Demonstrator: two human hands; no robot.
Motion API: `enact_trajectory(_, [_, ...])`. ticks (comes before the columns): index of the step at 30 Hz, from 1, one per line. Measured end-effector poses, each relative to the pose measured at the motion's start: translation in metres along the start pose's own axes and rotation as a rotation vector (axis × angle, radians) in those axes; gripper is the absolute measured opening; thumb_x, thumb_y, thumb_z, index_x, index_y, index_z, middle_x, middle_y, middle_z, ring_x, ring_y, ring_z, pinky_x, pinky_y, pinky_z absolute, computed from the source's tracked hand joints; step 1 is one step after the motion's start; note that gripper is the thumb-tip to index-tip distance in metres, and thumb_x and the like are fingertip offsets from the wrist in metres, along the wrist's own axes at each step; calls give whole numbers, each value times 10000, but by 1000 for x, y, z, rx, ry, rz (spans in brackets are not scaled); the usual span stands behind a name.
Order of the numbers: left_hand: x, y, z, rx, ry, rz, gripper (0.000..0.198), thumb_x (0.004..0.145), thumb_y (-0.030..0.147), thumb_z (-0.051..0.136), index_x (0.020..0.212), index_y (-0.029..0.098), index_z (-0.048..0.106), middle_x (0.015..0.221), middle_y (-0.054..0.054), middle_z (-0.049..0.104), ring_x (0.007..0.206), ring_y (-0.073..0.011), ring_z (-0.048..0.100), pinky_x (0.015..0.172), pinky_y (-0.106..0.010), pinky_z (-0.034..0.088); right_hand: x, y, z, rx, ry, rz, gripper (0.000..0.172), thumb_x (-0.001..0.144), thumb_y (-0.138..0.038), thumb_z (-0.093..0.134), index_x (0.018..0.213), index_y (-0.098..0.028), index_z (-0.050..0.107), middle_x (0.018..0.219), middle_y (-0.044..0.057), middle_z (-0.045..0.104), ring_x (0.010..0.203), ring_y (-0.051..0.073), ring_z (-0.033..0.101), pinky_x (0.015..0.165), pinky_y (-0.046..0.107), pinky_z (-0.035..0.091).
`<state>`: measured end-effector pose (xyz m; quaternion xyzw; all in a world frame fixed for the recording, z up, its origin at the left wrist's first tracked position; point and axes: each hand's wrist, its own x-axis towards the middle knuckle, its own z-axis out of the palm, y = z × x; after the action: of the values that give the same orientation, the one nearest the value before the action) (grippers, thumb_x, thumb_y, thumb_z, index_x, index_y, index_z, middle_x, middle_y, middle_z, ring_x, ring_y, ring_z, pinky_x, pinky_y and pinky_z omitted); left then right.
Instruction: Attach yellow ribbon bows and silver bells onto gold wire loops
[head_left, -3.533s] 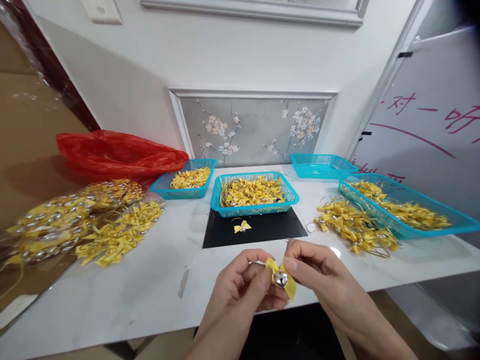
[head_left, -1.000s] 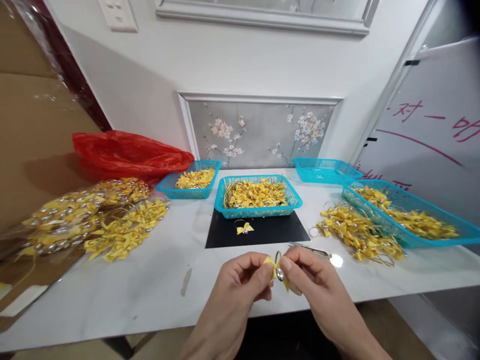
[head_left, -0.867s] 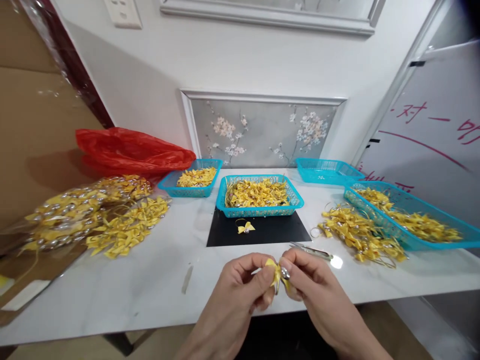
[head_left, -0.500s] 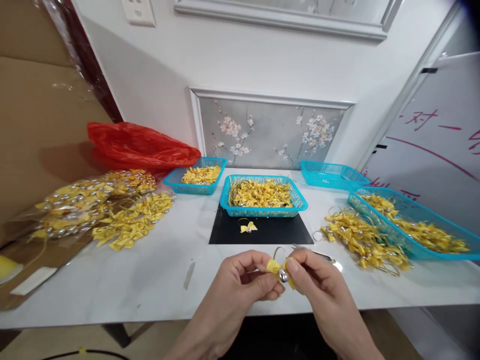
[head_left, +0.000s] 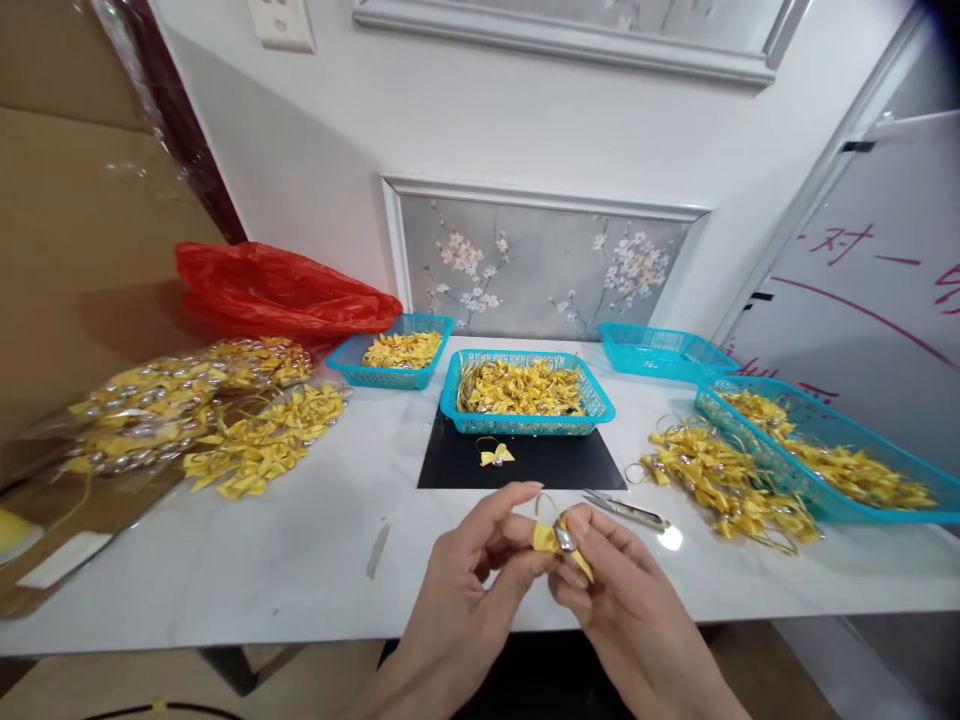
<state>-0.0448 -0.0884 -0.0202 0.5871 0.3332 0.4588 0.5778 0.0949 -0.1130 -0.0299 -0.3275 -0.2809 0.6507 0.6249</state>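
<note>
Close to the table's front edge, both hands hold a yellow ribbon bow (head_left: 546, 538) with a silver bell-like bead at its centre and a thin gold cord loop above. My left hand (head_left: 476, 585) pinches the bow's left side between thumb and fingers, its index finger raised. With thumb and fingers, my right hand (head_left: 634, 595) grips the right side beside the bead. Another yellow bow (head_left: 497, 456) with a cord loop lies on the black mat (head_left: 450, 468). Slim metal snips or tweezers (head_left: 628, 509) rest just beyond my right hand.
A blue basket (head_left: 529, 428) of bows stands at the mat's back edge. More blue baskets sit at back left (head_left: 386, 378) and right (head_left: 825, 495). Loose bow piles lie left (head_left: 262, 440) and right (head_left: 724, 480). A red plastic bag (head_left: 277, 290) is behind the left pile.
The bow has turned and tilted in my fingers. My left index finger has lifted off it, and my right hand has shifted slightly, showing more of the metal tool behind.
</note>
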Motion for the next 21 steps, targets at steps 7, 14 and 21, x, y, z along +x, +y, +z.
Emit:
enact_trajectory(7, [-4, 11, -16, -86, -54, -127, 294, 769, 417, 719, 973, 206, 703, 874, -34, 623, 721, -155, 591, 595, -236, 493, -3, -7, -2, -494, 49, -252, 336, 879, -460, 596, 678, -194, 550, 607, -37, 415, 573, 121, 330, 530, 249, 291])
enact_trajectory(14, [-2, 19, -14, -75, -26, -238, 260, 858, 382, 627, 752, 150, 677, 712, -19, 593, 687, -137, 524, 623, -236, 468, -4, -7, 6, -725, 13, -318, 344, 897, -445, 553, 660, -198, 519, 625, -27, 446, 595, 135, 393, 558, 265, 319])
enact_trajectory(21, [-3, 17, -15, -28, -18, -260, 228, 809, 366, 695, 764, 146, 654, 524, 69, 455, 480, -56, 354, 462, -169, 297, 0, -2, -1, -690, -87, -279, 323, 918, -434, 538, 701, -195, 529, 641, -32, 445, 599, 126, 397, 548, 245, 328])
